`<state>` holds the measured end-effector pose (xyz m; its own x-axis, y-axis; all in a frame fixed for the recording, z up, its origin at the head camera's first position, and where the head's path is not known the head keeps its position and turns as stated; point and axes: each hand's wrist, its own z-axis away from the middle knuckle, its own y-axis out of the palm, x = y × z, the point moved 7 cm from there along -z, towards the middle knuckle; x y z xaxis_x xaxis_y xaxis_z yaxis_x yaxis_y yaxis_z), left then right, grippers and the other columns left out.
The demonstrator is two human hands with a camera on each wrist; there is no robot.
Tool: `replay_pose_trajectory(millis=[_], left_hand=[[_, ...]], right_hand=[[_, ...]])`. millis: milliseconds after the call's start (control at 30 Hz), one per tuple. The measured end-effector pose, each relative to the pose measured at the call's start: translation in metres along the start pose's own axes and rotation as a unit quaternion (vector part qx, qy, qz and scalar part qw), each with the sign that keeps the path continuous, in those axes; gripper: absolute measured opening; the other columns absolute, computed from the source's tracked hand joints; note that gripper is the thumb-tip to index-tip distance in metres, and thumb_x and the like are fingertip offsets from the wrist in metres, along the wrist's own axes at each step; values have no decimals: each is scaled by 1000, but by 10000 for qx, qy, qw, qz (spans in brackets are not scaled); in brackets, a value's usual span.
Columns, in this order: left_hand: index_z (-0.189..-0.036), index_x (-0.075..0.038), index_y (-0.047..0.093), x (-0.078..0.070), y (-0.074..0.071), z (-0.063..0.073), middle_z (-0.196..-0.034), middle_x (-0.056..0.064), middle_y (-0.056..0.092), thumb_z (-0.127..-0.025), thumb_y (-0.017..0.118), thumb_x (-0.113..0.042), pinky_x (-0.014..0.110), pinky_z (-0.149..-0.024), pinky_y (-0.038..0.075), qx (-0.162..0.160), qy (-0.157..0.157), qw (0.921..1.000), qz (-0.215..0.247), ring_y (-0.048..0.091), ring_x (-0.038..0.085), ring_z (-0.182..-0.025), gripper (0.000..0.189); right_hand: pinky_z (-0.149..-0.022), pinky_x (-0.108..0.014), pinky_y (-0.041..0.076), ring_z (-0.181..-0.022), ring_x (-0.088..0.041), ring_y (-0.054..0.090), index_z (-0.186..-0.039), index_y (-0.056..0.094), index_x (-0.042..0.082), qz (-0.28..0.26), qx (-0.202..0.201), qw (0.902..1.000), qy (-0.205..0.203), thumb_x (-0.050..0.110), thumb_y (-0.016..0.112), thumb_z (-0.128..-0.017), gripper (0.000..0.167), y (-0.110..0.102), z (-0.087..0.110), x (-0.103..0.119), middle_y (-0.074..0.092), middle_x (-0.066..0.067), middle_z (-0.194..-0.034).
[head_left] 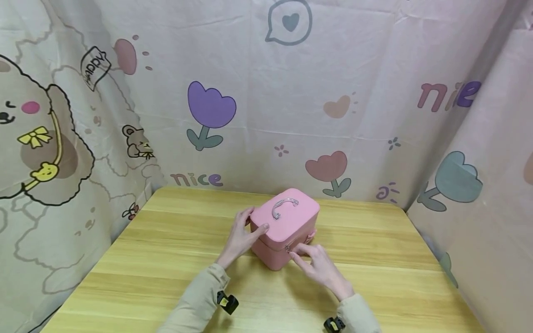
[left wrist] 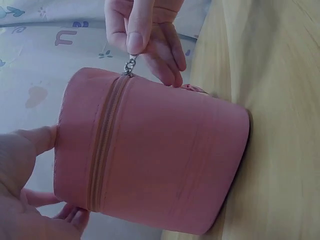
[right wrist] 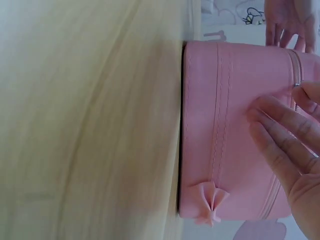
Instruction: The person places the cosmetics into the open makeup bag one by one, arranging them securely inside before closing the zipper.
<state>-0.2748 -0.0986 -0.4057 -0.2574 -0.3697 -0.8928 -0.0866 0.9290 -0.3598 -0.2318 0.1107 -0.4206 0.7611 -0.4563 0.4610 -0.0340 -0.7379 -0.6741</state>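
A pink zip-up cosmetic case (head_left: 287, 217) with a silver handle (head_left: 285, 206) on its lid stands upright on the wooden table. My left hand (head_left: 243, 235) grips the lid's left side, its thumb on the top and its fingers down the side wall. In the left wrist view, the thumb and fingers of that hand (left wrist: 25, 175) hold the lid end. My right hand (head_left: 318, 266) pinches the metal zipper pull (left wrist: 130, 66) at the near corner. A pink bow (right wrist: 211, 200) is fixed low on the case; the lid looks down.
The wooden table (head_left: 166, 259) extends around the case on all sides. Behind it and at both sides hangs a pale curtain (head_left: 258, 92) printed with flowers and cartoon bears. Black devices are strapped at both sleeve cuffs.
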Motion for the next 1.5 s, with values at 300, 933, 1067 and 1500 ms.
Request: replay_pose_trajectory(millis=[300,933,1067,1500], left_hand=[[-144,3,39,4,-3,4,-141,25,43,-89,77,-28,49,-121,38,-433,-248,9982,335,48,42,-137,74],[-155,1,32,1,-1,8,-161,25,33,-88,76,-36,64,-121,28,-281,-149,9993,-187,32,45,-149,88],[-154,2,33,4,-3,3,-157,28,34,-88,76,-31,65,-120,30,-151,-68,9998,-105,36,47,-145,86],[-154,2,33,11,-3,-8,-161,26,32,-91,74,-21,54,-124,28,258,-69,9988,421,35,44,-148,79]], right_hand=[[-58,-22,53,-66,6,53,-89,71,8,-70,44,9999,-61,8,67,-94,6,6,-5,10,74,-3,-77],[-58,-24,55,-64,-2,64,-86,68,9,609,-619,9958,-274,6,71,-90,5,22,-13,27,78,-3,-78],[-57,-20,50,-60,1,59,-84,67,11,677,-654,9954,-197,6,72,-89,8,21,-14,28,76,-1,-74],[-54,-11,36,-55,3,47,-76,58,17,1080,-550,9925,178,9,72,-89,21,21,-17,27,64,9,-63]])
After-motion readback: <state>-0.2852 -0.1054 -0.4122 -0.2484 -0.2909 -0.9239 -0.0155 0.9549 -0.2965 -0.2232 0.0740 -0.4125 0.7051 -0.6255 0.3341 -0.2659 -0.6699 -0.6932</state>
